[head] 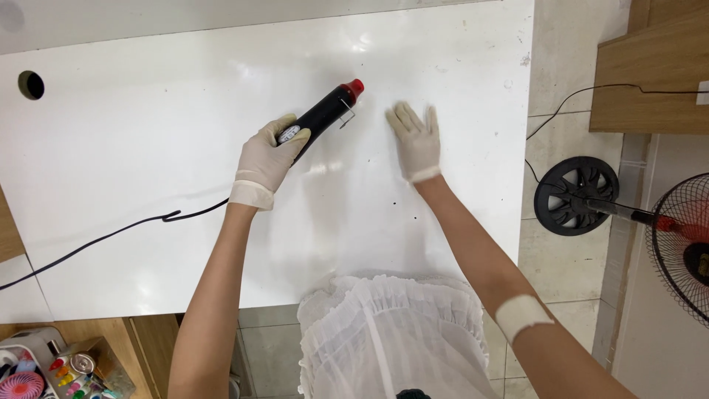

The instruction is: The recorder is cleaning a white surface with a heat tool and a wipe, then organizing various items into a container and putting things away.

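My left hand (pixel 267 161), in a pale glove, grips a black heat tool (pixel 325 113) with a red tip, held just above the white table (pixel 133 148) and pointing to the upper right. A black cord (pixel 111 235) trails from it toward the left edge. My right hand (pixel 416 140), also gloved, lies flat on the table with fingers spread, just right of the tool's red tip and apart from it. A white bandage (pixel 523 316) wraps my right forearm.
A round hole (pixel 30 85) sits in the table's left corner. A standing fan (pixel 683 240) with its black round base (pixel 577 195) is on the tiled floor at right, beside a wooden cabinet (pixel 650 74). A cluttered box (pixel 63 366) lies lower left.
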